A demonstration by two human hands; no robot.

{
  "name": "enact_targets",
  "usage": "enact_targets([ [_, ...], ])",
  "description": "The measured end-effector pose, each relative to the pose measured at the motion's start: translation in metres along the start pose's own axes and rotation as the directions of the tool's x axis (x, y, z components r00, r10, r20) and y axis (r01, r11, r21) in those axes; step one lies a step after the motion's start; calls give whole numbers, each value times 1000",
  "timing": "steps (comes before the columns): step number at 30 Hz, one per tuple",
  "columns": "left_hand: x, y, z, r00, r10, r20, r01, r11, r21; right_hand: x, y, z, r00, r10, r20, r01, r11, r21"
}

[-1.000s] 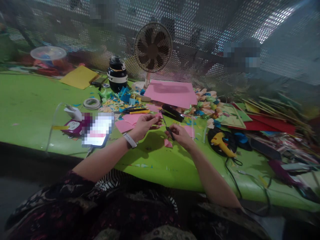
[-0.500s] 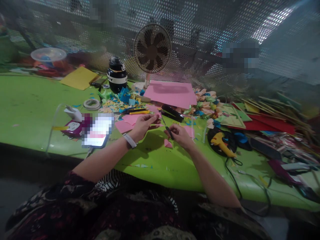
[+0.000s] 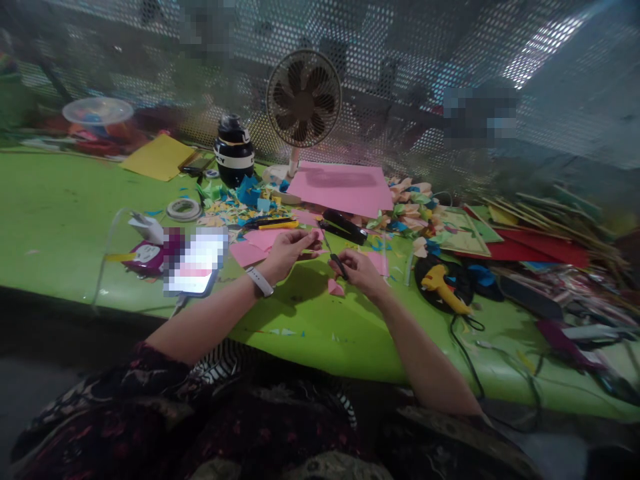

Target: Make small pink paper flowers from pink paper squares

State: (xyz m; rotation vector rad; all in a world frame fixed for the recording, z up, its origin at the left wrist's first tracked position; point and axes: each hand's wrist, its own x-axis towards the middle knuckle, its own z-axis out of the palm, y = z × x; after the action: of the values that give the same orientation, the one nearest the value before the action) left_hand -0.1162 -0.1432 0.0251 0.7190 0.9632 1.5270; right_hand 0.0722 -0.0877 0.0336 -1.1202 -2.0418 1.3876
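My left hand (image 3: 289, 255), with a white watch strap (image 3: 260, 282) on its wrist, is closed in a pinch on a small piece of pink paper (image 3: 321, 235), mostly covered by the fingers. Close to it on the right, my right hand (image 3: 359, 270) grips scissors (image 3: 339, 265) by their dark handles, blades pointing up towards the left fingertips. I cannot tell whether the blades touch the paper. A small folded pink paper piece (image 3: 335, 287) lies on the green table below the scissors. Pink sheets (image 3: 246, 254) lie beside and partly behind my left hand.
Beyond my hands are a black stapler (image 3: 343, 227), cutters (image 3: 273, 223), paper scraps (image 3: 227, 215) and a pink sheet stack (image 3: 345, 187) before a fan (image 3: 304, 99). At left are a lit phone (image 3: 197, 261) and tape roll (image 3: 183, 209); at right, a yellow glue gun (image 3: 444, 288) with its cord.
My left fingers have shifted slightly, and more pink paper shows at their tips. The right hand and scissors stay nearly in place.
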Motion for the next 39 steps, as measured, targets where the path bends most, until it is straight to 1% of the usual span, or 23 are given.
enact_targets([
  [10, 0, 1, -1, 1000, 13, -14, -13, 1000, -10, 1, 0, -1, 1000, 1, 0, -1, 1000, 0],
  [25, 0, 3, -2, 996, 15, -90, -14, 1000, 14, 0, -2, -2, 1000, 7, -15, -7, 1000, -12],
  [34, 0, 4, -3, 995, 37, -92, -32, 998, 59, -2, -2, -2, 1000, 12, -17, -12, 1000, -11],
  [39, 0, 5, -4, 995, 37, -97, -30, 997, 73, 1, 3, -3, 999, -22, -27, 20, 998, -57],
])
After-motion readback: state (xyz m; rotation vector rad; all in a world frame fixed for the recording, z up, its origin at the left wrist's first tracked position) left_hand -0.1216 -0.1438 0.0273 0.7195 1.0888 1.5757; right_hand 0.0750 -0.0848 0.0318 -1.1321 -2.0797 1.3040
